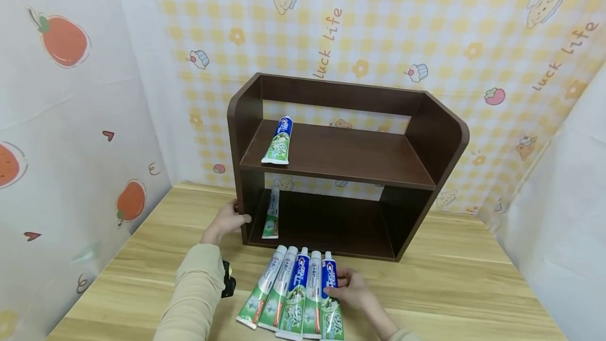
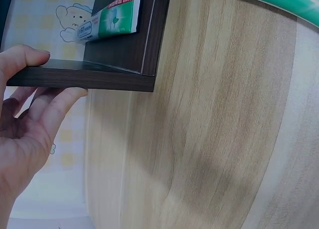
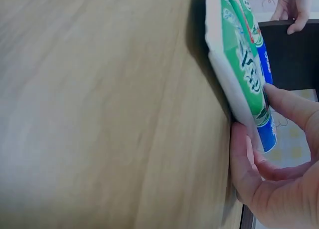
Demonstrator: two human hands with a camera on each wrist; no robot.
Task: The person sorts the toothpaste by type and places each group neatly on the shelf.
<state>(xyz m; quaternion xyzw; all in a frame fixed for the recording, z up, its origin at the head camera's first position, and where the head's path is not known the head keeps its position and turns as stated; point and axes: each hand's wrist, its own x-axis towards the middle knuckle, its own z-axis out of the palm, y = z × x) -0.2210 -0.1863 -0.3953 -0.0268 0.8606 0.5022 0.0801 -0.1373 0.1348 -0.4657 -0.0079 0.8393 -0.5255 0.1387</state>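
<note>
A dark brown two-tier shelf [image 1: 350, 154] stands on the table. My left hand [image 1: 228, 221] grips its left side panel [image 2: 79, 79], thumb on the inner face and fingers on the outer. In front of the shelf, several toothpaste tubes [image 1: 270, 283] lie side by side, caps toward the shelf. My right hand [image 1: 352, 291] pinches the rightmost toothpaste tube [image 1: 330, 278], blue and green, by its right edge, thumb on top. One blue and green toothpaste tube [image 1: 280, 141] lies on the upper tier at the left. A white and green toothpaste tube [image 1: 271, 217] lies on the lower tier at the left.
The wood-grain table [image 1: 445, 283] extends on both sides of the shelf. Behind it hangs a yellow checked backdrop [image 1: 379, 30], with a white printed sheet [image 1: 85, 99] at the left. A black device [image 1: 229, 279] sits at the left wrist.
</note>
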